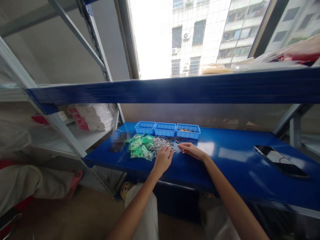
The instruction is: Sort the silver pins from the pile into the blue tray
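On the blue table (225,166) lies a loose pile of small metal pieces (160,142), some silvery and some dark. My left hand (163,158) rests at the pile's front edge, fingers bent down onto it; what they hold, if anything, is too small to tell. Just right of the pile, my right hand (191,149) has its fingertips pinched together around something too small to name. Green-printed clear bags (141,146) lie left of the pile. Behind it stand three blue trays in a row; the right tray (188,135) contains some small pieces, while the middle tray (165,131) shows none.
A phone (281,161) lies on the table at the right. The left blue tray (145,130) stands near a blurred dark object (119,141). A blue shelf beam (175,90) crosses above the table. At the far left, another person's leg (42,183) shows.
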Tool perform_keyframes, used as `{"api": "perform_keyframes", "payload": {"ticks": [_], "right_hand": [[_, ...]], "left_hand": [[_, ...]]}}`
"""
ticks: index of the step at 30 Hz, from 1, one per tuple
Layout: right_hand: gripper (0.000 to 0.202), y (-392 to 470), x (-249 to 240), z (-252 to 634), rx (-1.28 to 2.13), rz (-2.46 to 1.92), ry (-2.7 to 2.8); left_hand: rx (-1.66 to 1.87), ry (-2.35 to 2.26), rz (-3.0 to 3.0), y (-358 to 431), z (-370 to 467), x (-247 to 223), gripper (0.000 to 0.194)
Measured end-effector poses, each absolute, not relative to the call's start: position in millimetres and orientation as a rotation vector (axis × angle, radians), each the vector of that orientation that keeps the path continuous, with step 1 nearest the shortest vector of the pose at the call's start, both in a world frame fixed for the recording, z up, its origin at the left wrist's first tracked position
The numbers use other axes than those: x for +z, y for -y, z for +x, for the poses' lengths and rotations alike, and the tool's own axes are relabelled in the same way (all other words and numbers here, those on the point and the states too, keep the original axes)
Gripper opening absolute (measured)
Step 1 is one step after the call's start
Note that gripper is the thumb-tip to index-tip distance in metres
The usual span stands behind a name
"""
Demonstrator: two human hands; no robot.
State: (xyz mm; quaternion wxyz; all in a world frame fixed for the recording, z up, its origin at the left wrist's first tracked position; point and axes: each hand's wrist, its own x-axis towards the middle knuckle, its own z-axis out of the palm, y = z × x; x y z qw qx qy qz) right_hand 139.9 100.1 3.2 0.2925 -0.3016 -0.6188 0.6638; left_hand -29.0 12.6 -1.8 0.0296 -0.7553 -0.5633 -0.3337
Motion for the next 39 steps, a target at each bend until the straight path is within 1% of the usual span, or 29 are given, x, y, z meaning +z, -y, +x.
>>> {"api": "perform_keyframes", "payload": {"ticks": [4,9,13,16,22,30,32,36,39], "right_hand": [[0.026,-97,-5,137,1.716,-0.803,1.522],[0.03,-92,-9,131,1.567,-0.857,1.627],[0.032,-87,-8,128,1.597,-0.756,1.726],[0.034,-84,-8,124,1.565,-0.787,1.775],[0.034,-81,-10,114,1.495,-0.797,1.691],[0.039,-81,-22,103,1.469,-0.853,1.546],[0.04,-81,-19,105,1.513,-0.868,1.51],[0.035,-92,-1,121,1.725,-0.776,1.474],[0.034,-113,16,130,1.639,-0.756,1.421]], "left_hand": [[-1.096,1.662,-2.446,-12,-30,-1,0.017],[-1.017,1.642,-2.503,-17,-34,-4,0.021],[-1.001,1.657,-2.498,-21,-36,-8,0.023],[-1.033,1.667,-2.476,-22,-38,-7,0.025],[-1.022,1.708,-2.406,-20,-39,-5,0.029],[-0.965,1.694,-2.401,-16,-37,-8,0.026],[-0.949,1.701,-2.384,-13,-36,-6,0.025],[-0.899,1.703,-2.423,-7,-34,-3,0.021],[-0.89,1.694,-2.458,-4,-34,-2,0.017]]}}
